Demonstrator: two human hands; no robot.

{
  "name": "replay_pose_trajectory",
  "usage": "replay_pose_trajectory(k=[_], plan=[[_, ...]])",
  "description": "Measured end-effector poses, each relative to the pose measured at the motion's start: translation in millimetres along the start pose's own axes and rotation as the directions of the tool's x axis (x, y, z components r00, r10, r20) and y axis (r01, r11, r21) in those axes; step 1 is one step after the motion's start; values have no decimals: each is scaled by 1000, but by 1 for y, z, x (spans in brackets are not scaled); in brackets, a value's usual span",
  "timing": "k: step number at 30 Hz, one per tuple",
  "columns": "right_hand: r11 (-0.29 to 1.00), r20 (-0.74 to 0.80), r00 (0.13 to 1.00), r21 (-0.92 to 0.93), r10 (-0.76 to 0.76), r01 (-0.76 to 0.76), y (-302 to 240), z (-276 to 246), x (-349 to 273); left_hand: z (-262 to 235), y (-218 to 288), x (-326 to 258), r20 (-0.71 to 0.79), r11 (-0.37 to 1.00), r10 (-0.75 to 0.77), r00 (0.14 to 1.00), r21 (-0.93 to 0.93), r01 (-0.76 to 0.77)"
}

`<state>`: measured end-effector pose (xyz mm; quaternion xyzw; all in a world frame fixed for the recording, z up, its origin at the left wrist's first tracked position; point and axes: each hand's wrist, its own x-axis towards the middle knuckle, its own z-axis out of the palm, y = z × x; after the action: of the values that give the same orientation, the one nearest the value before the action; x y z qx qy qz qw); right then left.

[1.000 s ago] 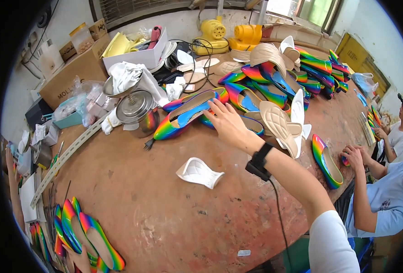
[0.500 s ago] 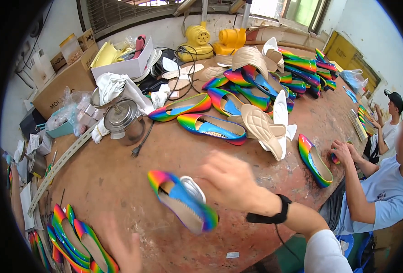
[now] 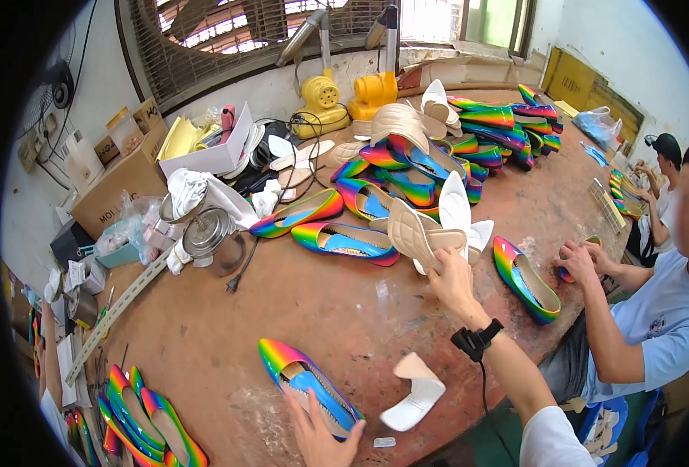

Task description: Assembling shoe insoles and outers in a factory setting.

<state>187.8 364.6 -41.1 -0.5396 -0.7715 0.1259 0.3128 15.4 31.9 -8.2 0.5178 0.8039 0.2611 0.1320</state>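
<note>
The rainbow shoe (image 3: 309,385) that hung in the air half a second ago now lies on the tabletop (image 3: 313,303) near its front edge, toe pointing up-left, and the left hand (image 3: 317,432) has come up from the lower edge to grip its heel end. The right hand (image 3: 452,279) has swung away to the beige sandal (image 3: 416,237) and closes on its near end. Just right of the shoe lies a white insert (image 3: 416,393), close to the edge. Bare brown wood opens between the two hands. Beyond it sit two more rainbow flats (image 3: 344,237), a metal can (image 3: 208,233) and a heap of shoes (image 3: 469,136). At the right edge another person (image 3: 655,311) works
</note>
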Motion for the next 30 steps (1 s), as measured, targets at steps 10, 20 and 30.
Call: replay_pose_trajectory(k=[10,20,30], plan=[[633,-190,980,767,63,108,-1,-63,1,26,-74,26,-112,956,217,970,224,-188],[957,235,931,-10,-281,291,-27,-29,153,-4,-43,14,-159,988,16,987,155,9],[884,506,847,-304,-166,355,-37,78,213,-42,-65,-88,-251,909,-388,887,51,413]])
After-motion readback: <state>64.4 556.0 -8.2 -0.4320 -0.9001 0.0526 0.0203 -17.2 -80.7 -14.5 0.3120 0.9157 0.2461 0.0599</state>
